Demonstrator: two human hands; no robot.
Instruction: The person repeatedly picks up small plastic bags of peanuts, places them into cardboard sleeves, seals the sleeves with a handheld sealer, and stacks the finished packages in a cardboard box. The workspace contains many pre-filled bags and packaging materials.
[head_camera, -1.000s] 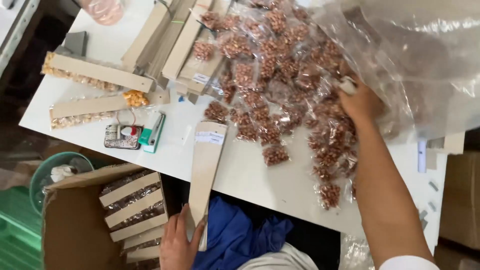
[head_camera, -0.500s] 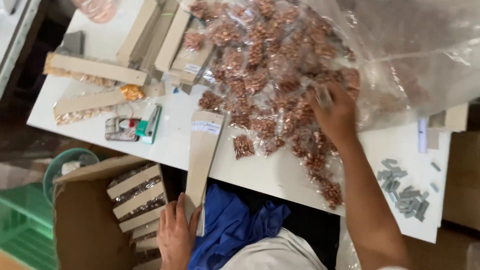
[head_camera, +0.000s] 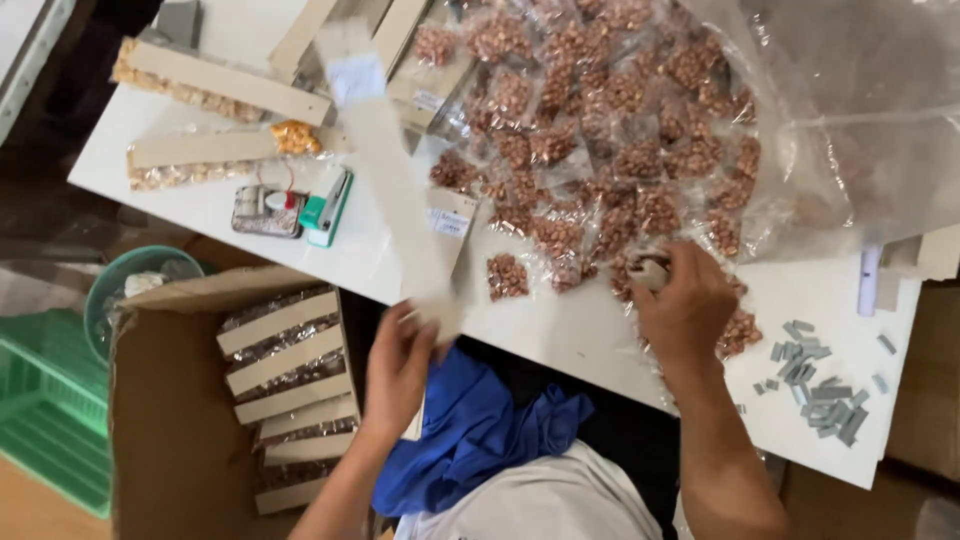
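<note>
Card strip swings up off the bench while the other hand digs into the packets

The left hand (head_camera: 398, 368), closed around the near end of the long card strip (head_camera: 392, 170), now has it lifted and blurred in motion over the white bench (head_camera: 560, 330), where half a second ago it lay flat. The right hand (head_camera: 685, 305) has slid toward the near edge of the heap of small clear nut packets (head_camera: 600, 150), fingers curled over 1 packet (head_camera: 648, 272). Filled strips sit in the cardboard box (head_camera: 170, 420) at left.
</note>
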